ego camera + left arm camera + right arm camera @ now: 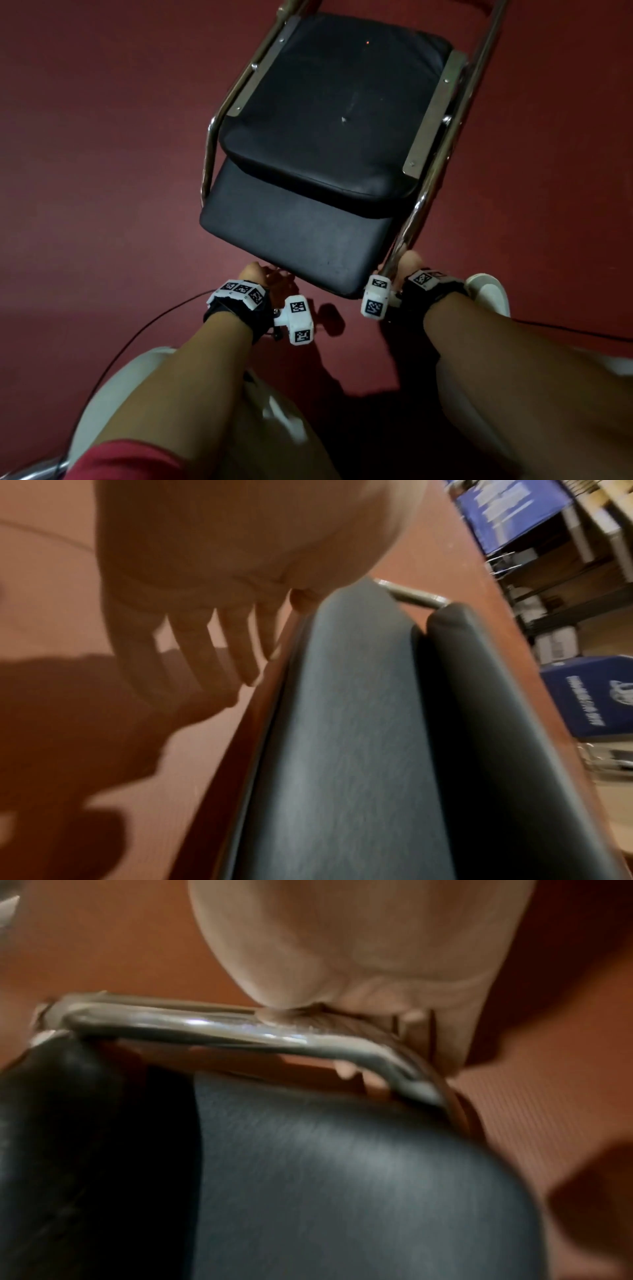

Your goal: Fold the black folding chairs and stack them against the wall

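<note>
A black folding chair [335,102] with a chrome frame [442,137] leans folded in front of me, its seat flat against the padded backrest [291,240]. My right hand [407,262] grips the chrome tube [205,1028] at the backrest's right top corner, thumb on top and fingers curled under. At the backrest's left corner is my left hand [274,277]. In the left wrist view its fingers [212,642] hang straight and spread beside the backrest [342,723] and hold nothing. The chair's legs run out of the head view at the top.
Dark red floor [102,137] lies all around. A thin black cable [113,359] crosses it at the left. My white shoe [489,291] stands right of the chair. Shelves with blue boxes [514,515] show behind the chair. Another chrome tube [30,471] sits bottom left.
</note>
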Tool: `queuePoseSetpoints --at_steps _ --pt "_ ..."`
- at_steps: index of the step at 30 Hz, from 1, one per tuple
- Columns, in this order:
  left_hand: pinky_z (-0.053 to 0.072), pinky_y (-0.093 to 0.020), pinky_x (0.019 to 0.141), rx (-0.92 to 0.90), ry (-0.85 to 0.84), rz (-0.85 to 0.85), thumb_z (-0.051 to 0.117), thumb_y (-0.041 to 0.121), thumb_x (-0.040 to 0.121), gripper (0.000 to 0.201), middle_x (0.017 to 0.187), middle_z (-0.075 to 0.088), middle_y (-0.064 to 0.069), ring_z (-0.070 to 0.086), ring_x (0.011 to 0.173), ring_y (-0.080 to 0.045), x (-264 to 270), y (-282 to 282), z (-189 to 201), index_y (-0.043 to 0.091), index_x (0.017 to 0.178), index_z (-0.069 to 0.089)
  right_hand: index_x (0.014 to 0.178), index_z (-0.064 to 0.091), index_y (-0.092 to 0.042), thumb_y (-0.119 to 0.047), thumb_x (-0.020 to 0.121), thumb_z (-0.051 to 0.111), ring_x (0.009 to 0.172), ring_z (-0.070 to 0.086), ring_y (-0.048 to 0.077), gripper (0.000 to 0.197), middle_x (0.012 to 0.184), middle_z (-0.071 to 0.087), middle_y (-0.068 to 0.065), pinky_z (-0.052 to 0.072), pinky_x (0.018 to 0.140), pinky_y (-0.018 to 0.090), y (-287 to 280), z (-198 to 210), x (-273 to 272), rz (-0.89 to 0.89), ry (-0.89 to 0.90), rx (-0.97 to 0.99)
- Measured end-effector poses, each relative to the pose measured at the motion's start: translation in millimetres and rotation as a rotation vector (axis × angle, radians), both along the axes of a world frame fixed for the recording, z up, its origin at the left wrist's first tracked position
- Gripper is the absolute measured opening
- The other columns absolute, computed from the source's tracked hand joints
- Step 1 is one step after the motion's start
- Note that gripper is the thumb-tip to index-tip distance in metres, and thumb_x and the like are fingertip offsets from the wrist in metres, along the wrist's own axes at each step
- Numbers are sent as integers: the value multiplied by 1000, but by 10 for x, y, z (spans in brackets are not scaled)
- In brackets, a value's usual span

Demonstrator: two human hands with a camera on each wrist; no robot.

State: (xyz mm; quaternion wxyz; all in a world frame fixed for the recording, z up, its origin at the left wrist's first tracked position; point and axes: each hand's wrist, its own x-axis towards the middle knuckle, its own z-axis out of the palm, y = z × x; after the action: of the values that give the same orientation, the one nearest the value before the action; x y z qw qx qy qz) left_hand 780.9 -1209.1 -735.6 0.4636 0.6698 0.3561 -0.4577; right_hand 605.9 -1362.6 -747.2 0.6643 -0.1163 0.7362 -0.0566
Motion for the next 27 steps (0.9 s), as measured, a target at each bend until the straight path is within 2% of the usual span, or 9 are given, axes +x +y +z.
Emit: queuePoseSetpoints --at_steps 2,5,9,13,19,21,23,24,27 --pt "44 -39 92 -48 48 24 29 15 105 35 75 54 -13 50 70 -27 -107 -87 71 5 77 49 69 47 -8 -28 98 37 57 48 25 37 57 48 10 43 67 32 -42 -94 -49 26 -92 -21" --pt "48 -47 87 -77 -14 -52 43 15 103 26 66 69 -11 59 73 -29 -235 -188 132 6 86 61 101 54 -11 -31 87 45 86 53 35 26 82 53 15 39 92 46 -147 -337 -162 199 -231 12" --pt "54 -35 79 40 -199 -426 62 7 91 8 78 66 3 62 70 -17 -298 -233 145 9 99 61 87 57 -3 -25 84 44 66 58 33 25 72 56 19 48 74 42 -224 61 -159 363 -320 18" --pt "55 -37 69 444 -334 -1175 79 44 61 44 74 68 2 64 68 -23 -182 -136 66 15 92 66 93 61 1 -25 90 41 76 62 33 33 77 66 23 51 89 45 -267 251 -179 521 -365 -6" --pt "51 -35 64 533 -342 -1261 74 62 56 63 85 66 0 65 74 -24 -286 -119 256 23 98 50 86 62 4 -22 92 36 83 65 36 38 80 69 24 52 81 41 -352 361 -194 580 -372 -39" --pt "55 -37 77 469 -340 -1103 77 55 53 68 93 66 0 63 80 -23 -276 -192 253 19 105 53 70 57 2 -20 91 34 72 63 36 38 69 65 23 53 73 39 -461 374 -132 441 -371 -89" --pt "54 -34 83 181 -356 -638 75 38 77 47 111 67 -2 60 83 -20 -253 -303 302 14 114 60 65 53 -2 -21 91 34 62 59 33 37 61 59 19 52 71 40 -554 421 -30 325 -385 -96" --pt "53 -32 77 -7 -307 -363 58 31 97 22 120 63 -2 59 81 -20 -248 -387 367 14 111 60 64 51 -4 -22 91 34 60 57 31 37 60 56 17 51 71 39 -584 447 21 280 -404 -100" --pt "53 -24 52 -419 -93 372 33 23 107 35 94 71 0 67 57 -19 -197 -601 619 17 88 61 65 49 -10 -24 90 34 56 52 26 33 58 52 11 48 67 35 -619 463 134 139 -461 -122"
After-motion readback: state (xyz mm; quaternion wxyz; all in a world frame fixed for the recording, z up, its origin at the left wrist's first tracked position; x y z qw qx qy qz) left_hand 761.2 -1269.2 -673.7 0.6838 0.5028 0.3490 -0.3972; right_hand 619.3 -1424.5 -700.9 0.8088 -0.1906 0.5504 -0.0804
